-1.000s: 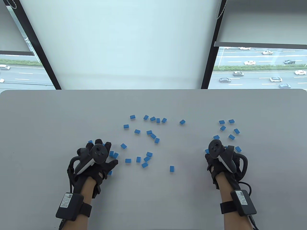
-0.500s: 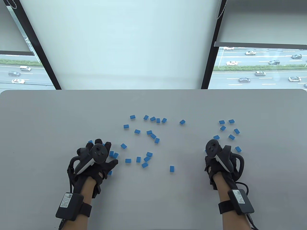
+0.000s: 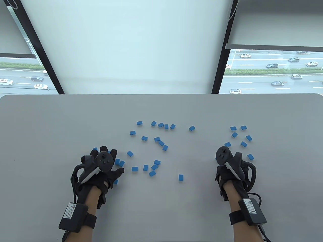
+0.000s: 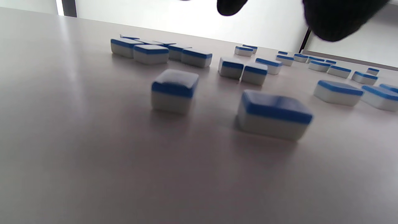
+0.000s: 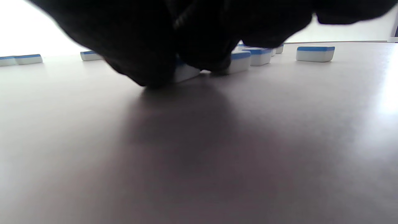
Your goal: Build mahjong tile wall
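Curling low over a tile [image 5: 186, 71], the right hand [image 3: 231, 165] has an unclear grip, left hand [image 3: 101, 166] spread flat, risking scattering neighbours across the desk [image 3: 50, 126].

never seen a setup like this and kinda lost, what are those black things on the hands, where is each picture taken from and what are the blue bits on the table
These are a person's two hands in black sensor gloves. The controller-like object strapped to the back of each hand is a tracker; the fingers do not hold it.

One picture looks down at the grey table, with the left hand at the left and the right hand at the right. The other two come from cameras on the wrists, low over the table, with dark fingers hanging in from the top.

The blue bits are mahjong tiles, blue on top and white below, scattered loosely and lying flat; none are stacked yet.

The left hand lies spread among tiles, gripping nothing. The right hand's fingers are down around a tile; a real grip cannot be confirmed.
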The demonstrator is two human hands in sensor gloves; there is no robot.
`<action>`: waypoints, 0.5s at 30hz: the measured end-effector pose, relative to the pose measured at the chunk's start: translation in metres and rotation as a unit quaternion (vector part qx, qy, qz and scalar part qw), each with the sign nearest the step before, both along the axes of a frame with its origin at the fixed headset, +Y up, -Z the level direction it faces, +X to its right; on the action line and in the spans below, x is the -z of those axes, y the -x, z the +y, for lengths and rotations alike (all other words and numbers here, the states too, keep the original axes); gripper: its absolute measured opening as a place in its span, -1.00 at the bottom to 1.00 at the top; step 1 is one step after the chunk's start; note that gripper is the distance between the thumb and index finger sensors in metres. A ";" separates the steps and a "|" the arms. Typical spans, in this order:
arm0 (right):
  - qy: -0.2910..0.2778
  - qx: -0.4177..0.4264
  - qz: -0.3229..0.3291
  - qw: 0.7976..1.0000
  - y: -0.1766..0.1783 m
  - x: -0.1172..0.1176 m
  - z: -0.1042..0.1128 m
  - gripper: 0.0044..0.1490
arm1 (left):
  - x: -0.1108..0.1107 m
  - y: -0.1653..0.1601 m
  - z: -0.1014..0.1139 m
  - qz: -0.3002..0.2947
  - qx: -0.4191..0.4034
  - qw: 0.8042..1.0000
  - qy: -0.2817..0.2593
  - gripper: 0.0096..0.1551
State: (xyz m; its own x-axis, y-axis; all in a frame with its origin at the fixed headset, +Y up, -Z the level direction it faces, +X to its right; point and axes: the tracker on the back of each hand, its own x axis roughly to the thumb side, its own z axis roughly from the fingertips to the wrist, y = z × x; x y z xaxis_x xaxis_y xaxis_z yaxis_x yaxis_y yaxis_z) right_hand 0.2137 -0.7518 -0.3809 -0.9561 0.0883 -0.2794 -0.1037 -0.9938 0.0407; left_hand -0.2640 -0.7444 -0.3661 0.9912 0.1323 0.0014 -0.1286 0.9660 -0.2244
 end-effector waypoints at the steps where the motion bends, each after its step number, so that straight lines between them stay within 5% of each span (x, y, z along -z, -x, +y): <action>1: -0.008 0.004 0.001 1.000 0.000 -0.001 0.004 -0.25 | 0.000 0.000 0.000 0.000 0.000 1.000 0.000 0.05; 10: -0.111 0.070 0.087 0.988 0.024 -0.017 0.036 -0.24 | 0.000 0.001 0.000 0.002 0.000 1.000 -0.002 0.05; 15: -0.115 0.064 0.176 0.976 0.056 -0.025 0.040 -0.24 | 0.000 0.001 0.000 0.002 0.002 1.000 -0.002 0.05</action>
